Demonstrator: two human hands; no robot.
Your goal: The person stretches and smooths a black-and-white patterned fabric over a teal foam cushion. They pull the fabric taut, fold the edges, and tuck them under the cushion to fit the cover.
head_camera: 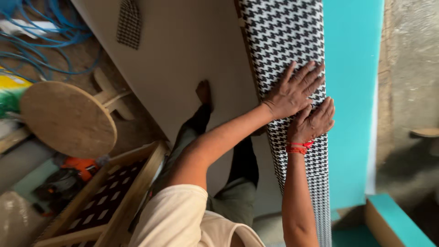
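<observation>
Black-and-white houndstooth fabric at centre frame is being smoothed onto turquoise foam by the left hand, spread flat, and the right hand, curled and pressing.

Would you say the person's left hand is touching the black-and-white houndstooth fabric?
Touching. The head view shows the left hand lying flat with its fingers spread on the houndstooth fabric, with no gap visible; the right hand presses the fabric just beside it.
</observation>
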